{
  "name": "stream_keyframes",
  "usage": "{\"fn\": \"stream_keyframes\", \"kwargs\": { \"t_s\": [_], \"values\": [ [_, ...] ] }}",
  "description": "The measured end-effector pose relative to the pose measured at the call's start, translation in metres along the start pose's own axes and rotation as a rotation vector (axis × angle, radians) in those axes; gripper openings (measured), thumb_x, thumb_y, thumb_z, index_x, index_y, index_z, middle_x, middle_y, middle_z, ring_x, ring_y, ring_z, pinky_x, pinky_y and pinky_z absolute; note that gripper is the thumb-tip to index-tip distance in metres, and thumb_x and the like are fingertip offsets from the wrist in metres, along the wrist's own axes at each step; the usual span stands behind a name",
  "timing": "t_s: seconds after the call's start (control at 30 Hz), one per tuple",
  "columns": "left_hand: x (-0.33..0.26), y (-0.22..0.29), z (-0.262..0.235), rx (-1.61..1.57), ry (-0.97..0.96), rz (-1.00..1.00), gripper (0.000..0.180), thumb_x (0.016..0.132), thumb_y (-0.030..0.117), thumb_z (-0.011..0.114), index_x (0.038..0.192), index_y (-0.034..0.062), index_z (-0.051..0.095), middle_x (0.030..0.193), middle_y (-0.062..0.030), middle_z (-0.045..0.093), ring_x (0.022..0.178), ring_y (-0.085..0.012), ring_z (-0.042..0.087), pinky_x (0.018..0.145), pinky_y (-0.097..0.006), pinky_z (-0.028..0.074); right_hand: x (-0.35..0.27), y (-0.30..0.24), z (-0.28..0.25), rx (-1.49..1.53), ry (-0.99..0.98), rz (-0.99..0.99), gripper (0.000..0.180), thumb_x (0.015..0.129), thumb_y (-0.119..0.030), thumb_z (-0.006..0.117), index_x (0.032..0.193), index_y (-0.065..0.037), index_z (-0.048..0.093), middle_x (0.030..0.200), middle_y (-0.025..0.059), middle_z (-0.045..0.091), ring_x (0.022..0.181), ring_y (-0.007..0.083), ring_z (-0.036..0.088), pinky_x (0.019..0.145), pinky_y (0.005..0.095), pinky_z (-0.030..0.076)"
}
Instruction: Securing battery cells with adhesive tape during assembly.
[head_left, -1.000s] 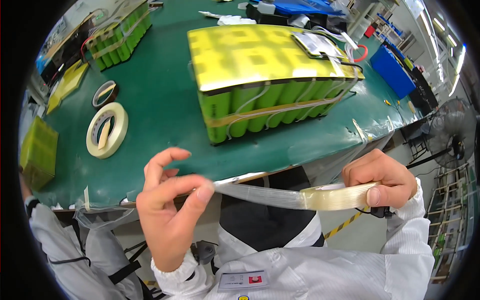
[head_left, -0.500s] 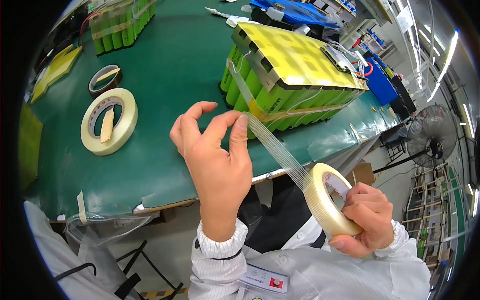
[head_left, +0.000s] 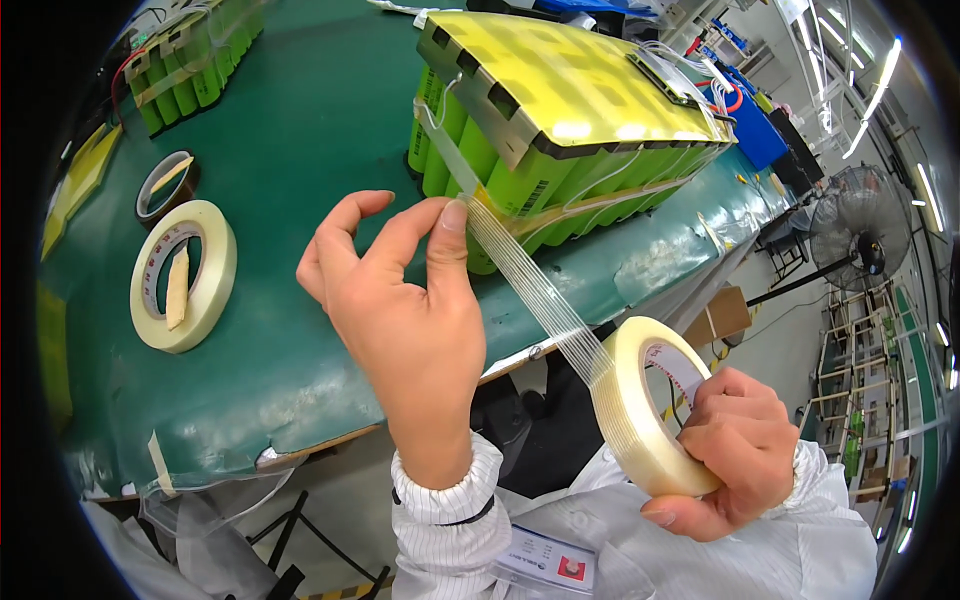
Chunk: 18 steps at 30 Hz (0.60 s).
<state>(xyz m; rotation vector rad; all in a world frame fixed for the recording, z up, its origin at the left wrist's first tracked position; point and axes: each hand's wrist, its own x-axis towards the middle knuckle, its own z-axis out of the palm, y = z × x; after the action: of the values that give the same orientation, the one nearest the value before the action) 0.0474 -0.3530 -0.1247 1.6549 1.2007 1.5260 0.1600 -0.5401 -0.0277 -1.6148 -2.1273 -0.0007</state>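
My left hand (head_left: 405, 290) pinches the end of a clear striped strip of filament tape (head_left: 535, 285) between thumb and forefinger, beside the near corner of a battery pack (head_left: 600, 85). From there the strip runs taut down to the roll of filament tape (head_left: 625, 420), which my right hand (head_left: 735, 450) grips with fingers through its core. The pack has green cells, a yellow top sheet and a small circuit board (head_left: 665, 80) with white wires. A band of tape (head_left: 600, 203) circles its side. Whether the pinched end touches the pack, I cannot tell.
Another tape roll (head_left: 215, 305) and a smaller dark roll (head_left: 165, 190) lie on the green tabletop (head_left: 300, 130) at left. A second green-cell pack (head_left: 185, 75) stands far left, near yellow sheets (head_left: 85, 185). A blue box (head_left: 757, 130) sits at the back right; a fan (head_left: 860, 225) stands beyond.
The view has shifted slightly, so the pack and table sit further left. My grip on the tape end and on the roll is the same; the strip stays stretched between my hands.
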Motion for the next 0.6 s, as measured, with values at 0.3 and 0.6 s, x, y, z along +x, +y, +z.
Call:
{"fn": "stream_keyframes", "kwargs": {
  "t_s": [0.3, 0.6],
  "values": [
    [0.001, -0.001, 0.002, 0.076, 0.046, 0.047, 0.024, 0.085, 0.028, 0.077, 0.094, 0.0065, 0.077, 0.113, -0.0078, 0.061, 0.110, -0.0268, 0.047, 0.094, -0.038, 0.040, 0.002, 0.000, 0.006, -0.014, -0.017, 0.012, 0.040, 0.074, -0.036, 0.083, 0.069, -0.004, 0.059, 0.052, -0.0017, 0.046, 0.043, 0.0167, 0.047, 0.052, 0.0278, 0.039],
    [-0.001, 0.002, 0.011, 0.127, 0.098, -0.026, 0.023, 0.085, 0.030, 0.077, 0.093, 0.0087, 0.077, 0.106, -0.0061, 0.061, 0.107, -0.0263, 0.047, 0.091, -0.038, 0.041, 0.007, 0.001, 0.007, -0.039, -0.022, -0.055, 0.052, 0.076, -0.048, 0.079, 0.065, -0.003, 0.055, 0.051, 0.0013, 0.051, 0.040, 0.0163, 0.049, 0.049, 0.0296, 0.040]
  ]
}}
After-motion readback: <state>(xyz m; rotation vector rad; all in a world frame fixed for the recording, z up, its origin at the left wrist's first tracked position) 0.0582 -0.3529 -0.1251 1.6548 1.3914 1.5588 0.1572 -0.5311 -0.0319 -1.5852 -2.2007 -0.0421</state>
